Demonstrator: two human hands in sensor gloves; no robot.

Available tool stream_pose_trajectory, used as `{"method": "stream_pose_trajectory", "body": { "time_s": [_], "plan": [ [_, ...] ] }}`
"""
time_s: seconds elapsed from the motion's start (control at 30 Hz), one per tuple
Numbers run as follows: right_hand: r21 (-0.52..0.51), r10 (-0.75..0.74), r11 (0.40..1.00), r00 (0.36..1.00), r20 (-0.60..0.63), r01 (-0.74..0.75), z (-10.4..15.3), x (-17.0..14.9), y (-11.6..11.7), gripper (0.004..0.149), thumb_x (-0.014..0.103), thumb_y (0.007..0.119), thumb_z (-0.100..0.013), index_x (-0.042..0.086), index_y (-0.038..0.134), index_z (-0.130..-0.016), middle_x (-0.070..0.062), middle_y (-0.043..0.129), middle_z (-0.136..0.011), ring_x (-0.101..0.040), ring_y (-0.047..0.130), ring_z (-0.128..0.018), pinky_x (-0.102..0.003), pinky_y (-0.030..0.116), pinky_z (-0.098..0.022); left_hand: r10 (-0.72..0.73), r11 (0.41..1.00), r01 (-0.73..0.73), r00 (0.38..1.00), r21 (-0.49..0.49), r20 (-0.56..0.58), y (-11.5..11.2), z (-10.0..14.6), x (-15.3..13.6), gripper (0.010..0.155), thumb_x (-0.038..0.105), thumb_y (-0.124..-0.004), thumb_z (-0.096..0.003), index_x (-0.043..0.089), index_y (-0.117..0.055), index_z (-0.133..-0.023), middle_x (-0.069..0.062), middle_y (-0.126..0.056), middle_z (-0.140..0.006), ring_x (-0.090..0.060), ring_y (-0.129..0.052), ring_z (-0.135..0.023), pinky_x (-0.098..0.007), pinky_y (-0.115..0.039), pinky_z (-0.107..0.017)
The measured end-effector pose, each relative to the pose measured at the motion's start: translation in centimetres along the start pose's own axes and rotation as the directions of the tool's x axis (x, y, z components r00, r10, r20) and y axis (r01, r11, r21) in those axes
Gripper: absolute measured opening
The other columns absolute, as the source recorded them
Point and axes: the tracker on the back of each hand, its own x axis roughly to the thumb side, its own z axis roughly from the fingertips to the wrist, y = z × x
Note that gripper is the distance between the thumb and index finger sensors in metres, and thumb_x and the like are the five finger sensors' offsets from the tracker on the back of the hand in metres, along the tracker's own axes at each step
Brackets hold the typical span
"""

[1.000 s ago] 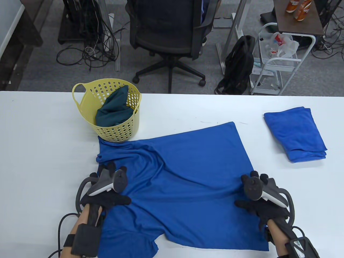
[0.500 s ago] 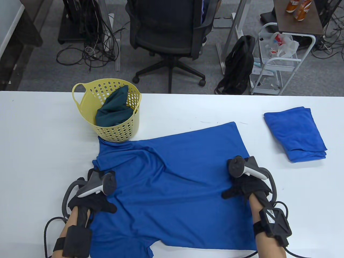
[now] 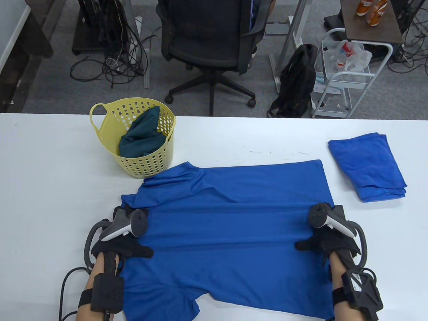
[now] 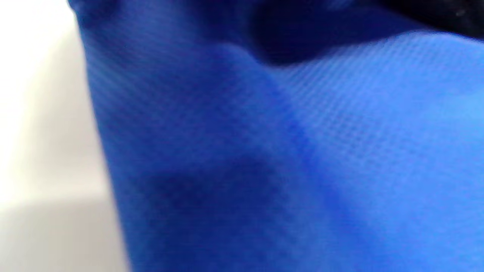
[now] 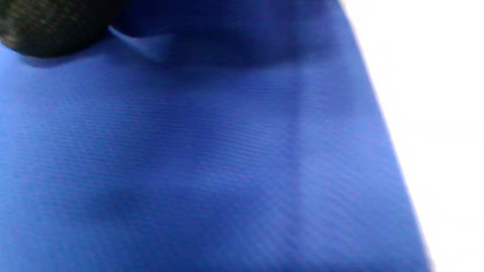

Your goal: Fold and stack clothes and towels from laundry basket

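Note:
A blue shirt [image 3: 234, 227] lies spread on the white table [image 3: 50, 174], drawn taut with straight creases running between my hands. My left hand [image 3: 128, 235] holds its left side near the sleeve. My right hand [image 3: 321, 234] holds its right edge. The trackers hide most of the fingers; only the thumbs show, lying on the cloth. The left wrist view is filled with blurred blue shirt [image 4: 283, 151], with a bit of dark glove [image 4: 435, 11] at the top. The right wrist view shows the shirt [image 5: 208, 151] and a gloved fingertip [image 5: 49, 26] on it.
A yellow laundry basket [image 3: 147, 165] stands behind the shirt's left shoulder with a dark green garment [image 3: 142, 135] in it. A folded blue towel [image 3: 367, 165] lies at the right. An office chair [image 3: 207, 36] and a cart [image 3: 347, 67] stand beyond the table's far edge.
The shirt has been pulled flat and taut; its diagonal wrinkles are gone. Its far edge and right side have shifted right. My right hand moved right and slightly toward me; the left stayed close.

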Motion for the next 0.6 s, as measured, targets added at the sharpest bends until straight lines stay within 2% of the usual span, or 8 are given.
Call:
{"method": "stream_pose_trajectory", "body": {
  "time_s": [0.07, 0.17, 0.23, 0.3, 0.33, 0.43, 0.5, 0.6],
  "plan": [
    [-0.091, 0.028, 0.995, 0.999, 0.034, -0.025, 1.7, 0.2, -0.4, 0.116, 0.062, 0.074, -0.037, 0.017, -0.009, -0.104, -0.018, -0.015, -0.109, -0.045, -0.01, -0.098, -0.077, 0.014, -0.071, -0.003, 1.0, 0.004, 0.999, 0.019, -0.05, -0.3, 1.0, -1.2, 0.123, 0.075, -0.07, -0.0274, 0.028, 0.009, -0.11, -0.034, 0.003, -0.117, -0.062, -0.013, -0.106, -0.077, -0.033, -0.073],
    [-0.196, 0.061, 0.979, 0.996, 0.064, -0.047, 5.1, 0.2, -0.4, 0.103, 0.053, 0.078, -0.047, 0.015, 0.01, -0.114, -0.02, 0.0, -0.117, -0.046, 0.002, -0.104, -0.077, 0.02, -0.072, 0.127, 0.944, -0.116, 0.992, 0.307, -0.016, 0.0, 4.4, -3.9, 0.11, 0.07, -0.072, -0.0355, 0.032, -0.005, -0.114, -0.028, -0.009, -0.123, -0.057, -0.023, -0.112, -0.075, -0.04, -0.074],
    [-0.209, 0.06, 0.977, 0.994, 0.088, -0.041, 6.9, -0.2, 0.3, 0.094, 0.047, 0.08, -0.05, 0.015, 0.022, -0.117, -0.02, 0.015, -0.121, -0.047, 0.014, -0.108, -0.078, 0.026, -0.072, 0.198, 0.897, -0.177, 0.98, 0.405, -0.012, 0.1, 6.9, -5.5, 0.094, 0.06, -0.077, -0.0429, 0.036, -0.026, -0.118, -0.023, -0.028, -0.128, -0.051, -0.04, -0.116, -0.072, -0.048, -0.076],
    [-0.237, 0.041, 0.971, 0.995, 0.095, -0.017, 7.8, -0.6, 0.7, 0.087, 0.044, 0.081, -0.051, 0.016, 0.031, -0.118, -0.02, 0.025, -0.123, -0.046, 0.024, -0.11, -0.078, 0.03, -0.072, 0.207, 0.893, -0.177, 0.978, 0.414, -0.027, 0.0, 8.2, -6.5, 0.072, 0.053, -0.08, -0.0473, 0.038, -0.054, -0.113, -0.012, -0.057, -0.126, -0.04, -0.066, -0.113, -0.067, -0.06, -0.075],
    [-0.252, 0.029, 0.968, 0.995, 0.093, -0.004, 8.0, -0.9, 0.8, 0.084, 0.042, 0.081, -0.052, 0.015, 0.036, -0.117, -0.02, 0.03, -0.123, -0.046, 0.028, -0.11, -0.078, 0.032, -0.072, 0.213, 0.896, -0.178, 0.976, 0.406, -0.04, -0.2, 8.5, -6.8, 0.067, 0.051, -0.081, -0.0486, 0.039, -0.059, -0.111, -0.01, -0.062, -0.124, -0.038, -0.07, -0.111, -0.066, -0.062, -0.075],
    [-0.324, -0.028, 0.944, 0.996, 0.082, 0.054, 8.1, -1.9, 1.4, 0.075, 0.039, 0.082, -0.052, 0.015, 0.049, -0.115, -0.018, 0.043, -0.121, -0.043, 0.041, -0.109, -0.076, 0.039, -0.073, 0.202, 0.903, -0.151, 0.975, 0.403, -0.089, -1.0, 7.9, -7.1, 0.059, 0.047, -0.082, -0.049, 0.039, -0.067, -0.105, -0.007, -0.071, -0.12, -0.035, -0.077, -0.107, -0.063, -0.066, -0.074],
    [-0.323, -0.07, 0.942, 0.995, 0.067, 0.088, 7.9, -2.7, 1.8, 0.068, 0.036, 0.082, -0.052, 0.015, 0.057, -0.112, -0.017, 0.051, -0.119, -0.043, 0.047, -0.108, -0.075, 0.042, -0.072, 0.18, 0.935, -0.134, 0.977, 0.329, -0.111, -1.4, 7.3, -7.0, 0.058, 0.047, -0.082, -0.049, 0.039, -0.067, -0.105, -0.006, -0.072, -0.119, -0.034, -0.079, -0.106, -0.062, -0.066, -0.074],
    [-0.32, -0.102, 0.941, 0.993, 0.053, 0.113, 7.5, -3.4, 2.2, 0.065, 0.034, 0.083, -0.052, 0.015, 0.06, -0.111, -0.016, 0.054, -0.119, -0.042, 0.049, -0.107, -0.074, 0.043, -0.072, 0.144, 0.95, -0.099, 0.981, 0.296, -0.134, -1.8, 6.8, -6.8, 0.061, 0.046, -0.083, -0.0486, 0.039, -0.064, -0.106, -0.004, -0.073, -0.118, -0.032, -0.08, -0.106, -0.062, -0.066, -0.074]
  ]
}}
